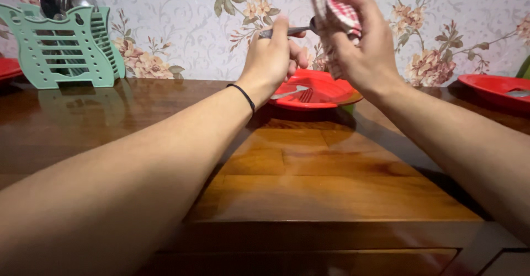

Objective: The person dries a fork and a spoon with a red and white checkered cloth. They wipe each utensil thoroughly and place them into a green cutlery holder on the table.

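The left hand (271,55) is closed around the handle of a spoon (287,31), holding it level above the red plate (314,91). The right hand (361,41) is closed on a red-and-white checked cloth (334,11), bunched over the spoon's bowl end (the bowl itself is hidden inside the cloth).

Judging by this, the wiping of this spoon is in progress, not finished. On the plate below lie what look like a fork (305,95) and 1 more utensil, apparently not yet wiped. At the far left of the worktop (331,187) a green caddy (63,47) already holds several pieces of cutlery. A 2nd red plate (491,88) sits at the right edge.
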